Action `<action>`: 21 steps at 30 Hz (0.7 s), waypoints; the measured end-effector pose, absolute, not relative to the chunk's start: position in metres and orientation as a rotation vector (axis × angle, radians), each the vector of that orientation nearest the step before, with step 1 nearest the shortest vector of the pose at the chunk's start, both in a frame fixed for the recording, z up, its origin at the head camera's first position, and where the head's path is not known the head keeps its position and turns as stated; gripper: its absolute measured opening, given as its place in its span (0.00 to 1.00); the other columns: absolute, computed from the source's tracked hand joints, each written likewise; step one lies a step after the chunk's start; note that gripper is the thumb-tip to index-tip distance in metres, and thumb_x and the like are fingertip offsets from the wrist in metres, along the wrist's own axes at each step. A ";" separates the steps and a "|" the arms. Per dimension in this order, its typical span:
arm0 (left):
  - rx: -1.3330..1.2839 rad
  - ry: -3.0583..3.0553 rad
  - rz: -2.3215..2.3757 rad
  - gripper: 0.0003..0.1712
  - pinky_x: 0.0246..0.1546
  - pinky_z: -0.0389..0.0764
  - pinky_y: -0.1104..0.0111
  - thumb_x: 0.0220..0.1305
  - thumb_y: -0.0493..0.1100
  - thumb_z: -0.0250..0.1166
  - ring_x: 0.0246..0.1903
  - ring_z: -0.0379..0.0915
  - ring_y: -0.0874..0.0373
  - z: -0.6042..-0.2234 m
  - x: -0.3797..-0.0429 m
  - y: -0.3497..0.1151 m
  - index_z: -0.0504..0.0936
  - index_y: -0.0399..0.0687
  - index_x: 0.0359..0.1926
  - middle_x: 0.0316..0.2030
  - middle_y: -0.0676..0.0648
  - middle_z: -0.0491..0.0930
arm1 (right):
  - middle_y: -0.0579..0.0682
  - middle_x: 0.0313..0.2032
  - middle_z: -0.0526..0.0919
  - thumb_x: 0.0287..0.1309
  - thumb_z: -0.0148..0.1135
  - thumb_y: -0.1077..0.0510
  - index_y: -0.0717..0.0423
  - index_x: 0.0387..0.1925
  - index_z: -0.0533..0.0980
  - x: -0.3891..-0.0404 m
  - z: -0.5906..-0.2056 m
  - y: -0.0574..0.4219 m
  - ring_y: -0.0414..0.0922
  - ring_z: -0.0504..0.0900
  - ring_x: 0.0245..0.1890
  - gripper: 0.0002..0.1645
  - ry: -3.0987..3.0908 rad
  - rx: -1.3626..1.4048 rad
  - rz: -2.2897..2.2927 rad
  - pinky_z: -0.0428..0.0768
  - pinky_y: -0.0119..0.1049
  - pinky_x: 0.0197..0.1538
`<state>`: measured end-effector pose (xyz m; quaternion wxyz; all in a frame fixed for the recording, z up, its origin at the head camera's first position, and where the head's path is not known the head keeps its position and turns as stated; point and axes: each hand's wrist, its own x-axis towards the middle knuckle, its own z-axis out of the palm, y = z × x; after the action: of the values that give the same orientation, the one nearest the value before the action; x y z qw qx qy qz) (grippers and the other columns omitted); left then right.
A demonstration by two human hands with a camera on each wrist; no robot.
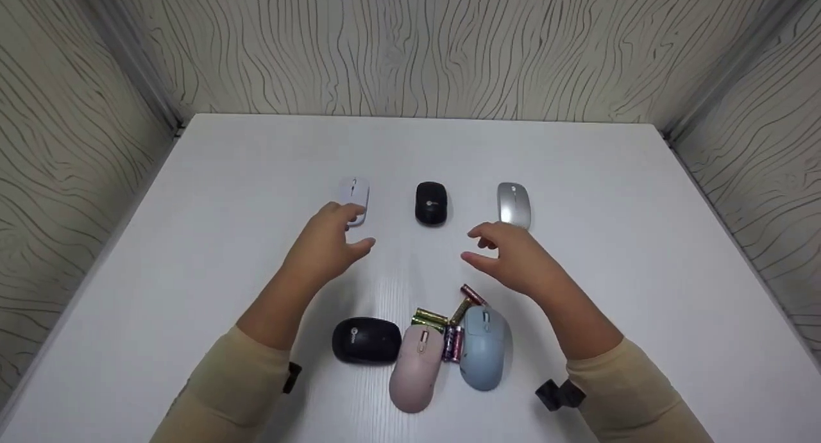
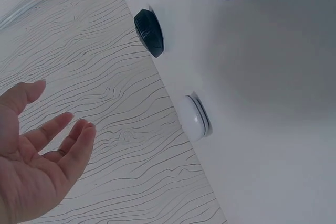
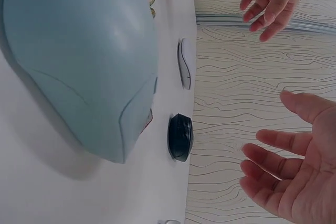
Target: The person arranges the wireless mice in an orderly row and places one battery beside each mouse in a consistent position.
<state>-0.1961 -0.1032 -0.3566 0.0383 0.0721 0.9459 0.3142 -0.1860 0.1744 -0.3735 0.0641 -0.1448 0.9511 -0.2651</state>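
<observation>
My left hand (image 1: pixel 324 244) hovers above the white table, its loosely bent fingers holding nothing. In the head view it partly covers a white mouse (image 1: pixel 355 190); the left wrist view shows the hand apart from that mouse (image 2: pixel 194 118). Likewise empty, my right hand (image 1: pixel 513 257) hangs over the near end of a silver mouse (image 1: pixel 515 202), fingers spread and pointing inward. Between them at the back lies a black mouse (image 1: pixel 431 203). Closer to me are a second black mouse (image 1: pixel 365 340), turned sideways, a pink mouse (image 1: pixel 415 376) and a light blue mouse (image 1: pixel 484 353).
Several small batteries lie around the pink and blue mice, including a green-gold one (image 1: pixel 431 316), a red one (image 1: pixel 473 294) and a purple-red one (image 1: pixel 457 344). Wood-grain patterned panels (image 1: pixel 410 52) stand behind the table (image 1: pixel 205 174) and at both sides.
</observation>
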 end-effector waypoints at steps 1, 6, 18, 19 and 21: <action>0.226 2.894 0.957 0.31 0.47 0.75 0.61 0.54 0.46 0.67 0.51 0.71 0.51 -0.358 -0.193 -0.103 0.70 0.46 0.59 0.51 0.43 0.71 | 0.56 0.47 0.78 0.55 0.61 0.47 0.54 0.52 0.73 -0.185 -0.375 0.175 0.53 0.75 0.49 0.25 2.868 -0.443 -0.805 0.73 0.49 0.51; 0.303 2.884 0.932 0.29 0.45 0.76 0.62 0.52 0.44 0.68 0.49 0.72 0.52 -0.363 -0.180 -0.102 0.73 0.47 0.56 0.50 0.43 0.72 | 0.55 0.47 0.78 0.54 0.62 0.49 0.54 0.52 0.73 -0.180 -0.379 0.178 0.52 0.75 0.49 0.25 2.857 -0.440 -0.808 0.74 0.48 0.50; 0.622 2.790 0.752 0.23 0.45 0.74 0.62 0.51 0.46 0.68 0.44 0.73 0.53 -0.384 -0.159 -0.098 0.76 0.47 0.49 0.45 0.47 0.74 | 0.53 0.48 0.77 0.52 0.65 0.49 0.51 0.54 0.72 -0.172 -0.382 0.175 0.52 0.74 0.50 0.27 2.821 -0.406 -0.809 0.75 0.47 0.50; 0.657 2.773 0.739 0.22 0.45 0.74 0.61 0.51 0.45 0.68 0.44 0.73 0.53 -0.386 -0.158 -0.098 0.77 0.47 0.49 0.45 0.46 0.74 | 0.53 0.48 0.77 0.52 0.65 0.49 0.51 0.54 0.72 -0.172 -0.382 0.174 0.52 0.74 0.50 0.27 2.821 -0.403 -0.810 0.75 0.47 0.50; 0.714 2.740 0.711 0.22 0.45 0.74 0.60 0.50 0.45 0.68 0.43 0.73 0.53 -0.391 -0.157 -0.098 0.77 0.46 0.48 0.44 0.45 0.74 | 0.52 0.48 0.77 0.52 0.65 0.50 0.51 0.53 0.72 -0.171 -0.383 0.173 0.51 0.75 0.50 0.27 2.825 -0.403 -0.810 0.75 0.47 0.50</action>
<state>-0.1567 -0.0977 -0.3906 0.1110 0.2430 0.9327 0.2422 -0.1708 0.1728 -0.3826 0.0874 -0.1352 0.9487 -0.2720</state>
